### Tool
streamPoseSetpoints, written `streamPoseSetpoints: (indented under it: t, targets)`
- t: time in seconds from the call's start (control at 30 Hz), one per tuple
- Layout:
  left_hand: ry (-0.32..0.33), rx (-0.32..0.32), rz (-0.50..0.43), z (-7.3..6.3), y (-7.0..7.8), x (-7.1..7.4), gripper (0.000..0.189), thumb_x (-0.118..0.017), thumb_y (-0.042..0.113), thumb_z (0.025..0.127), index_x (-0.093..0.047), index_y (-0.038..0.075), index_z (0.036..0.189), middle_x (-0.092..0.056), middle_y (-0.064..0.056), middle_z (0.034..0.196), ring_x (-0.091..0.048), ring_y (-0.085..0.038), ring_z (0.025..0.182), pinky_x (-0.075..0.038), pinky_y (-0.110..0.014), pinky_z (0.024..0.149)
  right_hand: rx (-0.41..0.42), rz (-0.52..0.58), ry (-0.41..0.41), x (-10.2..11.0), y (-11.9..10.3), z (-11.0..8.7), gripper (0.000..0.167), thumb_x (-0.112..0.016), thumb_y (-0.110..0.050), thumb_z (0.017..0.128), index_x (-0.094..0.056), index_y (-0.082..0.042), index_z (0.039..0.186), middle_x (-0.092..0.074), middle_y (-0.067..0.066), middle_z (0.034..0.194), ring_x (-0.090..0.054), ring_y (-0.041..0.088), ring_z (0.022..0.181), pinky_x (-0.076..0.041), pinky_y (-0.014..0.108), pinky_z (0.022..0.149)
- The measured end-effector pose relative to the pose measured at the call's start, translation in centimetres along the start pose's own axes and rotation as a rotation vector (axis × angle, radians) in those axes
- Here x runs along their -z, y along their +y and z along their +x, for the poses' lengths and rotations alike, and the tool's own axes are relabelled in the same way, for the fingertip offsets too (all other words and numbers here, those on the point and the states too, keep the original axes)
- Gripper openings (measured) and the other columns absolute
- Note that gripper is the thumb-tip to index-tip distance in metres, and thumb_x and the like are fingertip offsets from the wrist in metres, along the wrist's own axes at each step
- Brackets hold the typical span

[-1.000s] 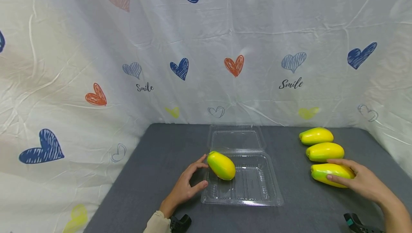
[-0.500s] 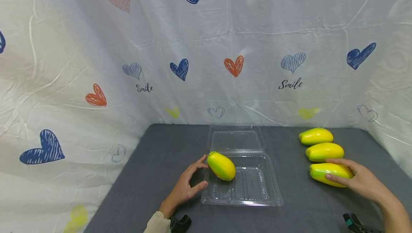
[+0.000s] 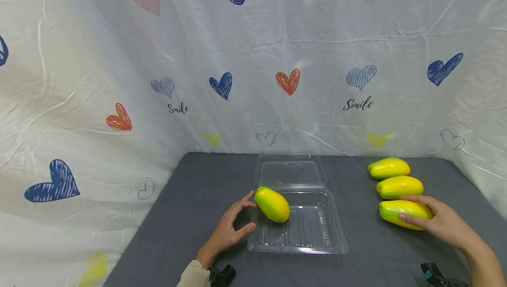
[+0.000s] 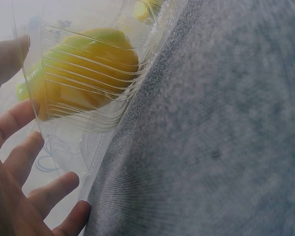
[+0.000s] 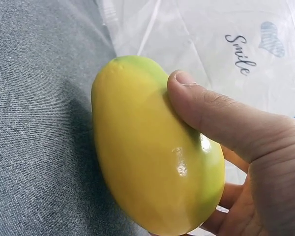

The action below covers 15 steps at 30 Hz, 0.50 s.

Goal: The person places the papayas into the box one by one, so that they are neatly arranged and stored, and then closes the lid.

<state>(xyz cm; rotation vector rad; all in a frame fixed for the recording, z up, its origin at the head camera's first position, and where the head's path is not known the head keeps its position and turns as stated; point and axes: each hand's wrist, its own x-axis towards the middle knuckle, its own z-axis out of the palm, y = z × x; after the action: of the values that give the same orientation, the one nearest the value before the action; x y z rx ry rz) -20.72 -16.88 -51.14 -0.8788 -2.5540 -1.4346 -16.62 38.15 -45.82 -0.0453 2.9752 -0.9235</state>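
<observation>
My right hand [image 3: 445, 223] holds a yellow-green papaya [image 3: 404, 215], the nearest of three in a row at the right. In the right wrist view its thumb lies along one side of the papaya [image 5: 147, 147] and the other fingers are partly hidden behind it. My left hand [image 3: 229, 229] rests with spread fingers at the left edge of an open clear plastic clamshell box [image 3: 313, 229]. Another papaya [image 3: 273, 204] lies in the box's left side. Through the ribbed wall, the left wrist view shows that papaya [image 4: 88, 69], with the fingertips [image 4: 32, 140] right at the rim.
Two more papayas, a middle one [image 3: 400, 187] and a far one [image 3: 389, 167], lie behind the held one. The box's lid [image 3: 291, 170] is folded back flat. A grey cloth [image 3: 190, 199] covers the table, and a white heart-printed curtain [image 3: 253, 58] hangs behind it.
My right hand and the papaya it holds have shifted slightly to the left. The left hand and the box have stayed in place.
</observation>
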Motion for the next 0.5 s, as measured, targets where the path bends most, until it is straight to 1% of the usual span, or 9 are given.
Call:
streamPoseSetpoints:
  t: [0.17,0.37,0.43,0.5]
  targets:
    - [-0.001,0.001,0.004,-0.01,-0.05,0.00,0.042,-0.071,0.022,0.095,-0.057,0.029,0.134,-0.034,0.007,0.166,-0.034,-0.027,0.154,-0.031,-0.067,0.116,0.010,0.001,0.008,-0.05,-0.02,-0.06,0.069,-0.069,-0.046,0.095,-0.051,-0.002,0.145,-0.042,0.044,0.144,-0.046,0.056,0.121,-0.044,0.064,0.084]
    - [0.004,-0.012,0.004,0.01,-0.13,-0.05,0.043,-0.071,0.020,0.095,-0.057,0.027,0.135,-0.035,0.004,0.166,-0.034,-0.028,0.154,-0.031,-0.067,0.117,-0.007,0.003,0.003,-0.02,-0.27,-0.01,0.071,-0.068,-0.048,0.096,-0.050,-0.003,0.147,-0.040,0.044,0.145,-0.045,0.056,0.121,-0.043,0.064,0.084]
    - [0.003,-0.011,0.007,0.00,-0.17,-0.05,0.043,-0.070,0.020,0.095,-0.057,0.027,0.135,-0.035,0.004,0.166,-0.035,-0.028,0.153,-0.031,-0.067,0.116,-0.010,0.009,0.004,-0.03,-0.36,0.00,0.072,-0.068,-0.049,0.096,-0.049,-0.003,0.148,-0.040,0.043,0.145,-0.046,0.055,0.120,-0.043,0.062,0.083]
    - [0.001,-0.002,0.005,-0.02,-0.16,-0.04,0.043,-0.070,0.021,0.095,-0.056,0.028,0.135,-0.034,0.006,0.166,-0.034,-0.026,0.154,-0.031,-0.067,0.117,-0.009,0.014,0.010,-0.05,-0.44,0.01,0.072,-0.069,-0.048,0.095,-0.050,-0.003,0.148,-0.042,0.043,0.144,-0.048,0.052,0.118,-0.045,0.056,0.080]
